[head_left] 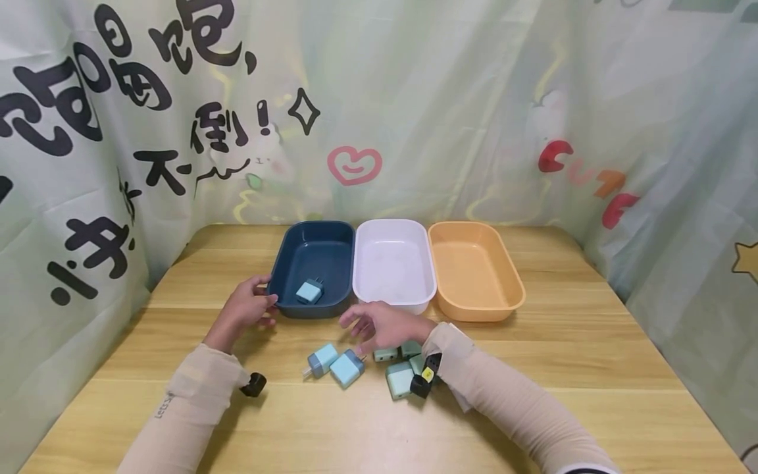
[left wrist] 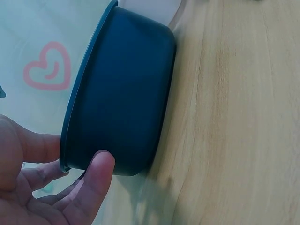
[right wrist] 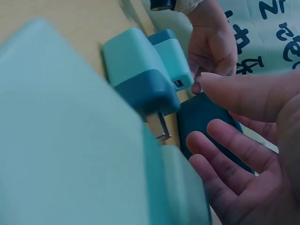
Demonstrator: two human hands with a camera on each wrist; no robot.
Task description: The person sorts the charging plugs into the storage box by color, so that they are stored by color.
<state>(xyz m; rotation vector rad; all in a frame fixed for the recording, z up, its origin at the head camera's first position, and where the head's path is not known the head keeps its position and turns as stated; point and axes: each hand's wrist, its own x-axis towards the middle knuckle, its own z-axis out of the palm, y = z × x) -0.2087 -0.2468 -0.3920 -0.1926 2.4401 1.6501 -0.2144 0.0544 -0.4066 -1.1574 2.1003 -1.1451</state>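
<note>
My left hand (head_left: 249, 306) is at the front left corner of a dark blue tray (head_left: 314, 234), fingertips at its outer wall and rim. In the left wrist view a finger also overlaps the tray's wall (left wrist: 117, 89). One light blue plug charger (head_left: 309, 291) lies inside that tray. My right hand (head_left: 385, 326) is over the table in front of the trays, empty, its fingers loosely bent. Below it lie two light blue chargers with darker blue ends, a left one (head_left: 322, 360) and a right one (head_left: 347, 368). Several mint green chargers (head_left: 400, 380) lie partly hidden under my right wrist.
A white tray (head_left: 393, 230) and an orange tray (head_left: 474, 306) stand in a row to the right of the blue one. The wooden table (head_left: 331, 434) ends at a printed curtain (head_left: 438, 112) behind the trays. Both wrists carry small black cameras.
</note>
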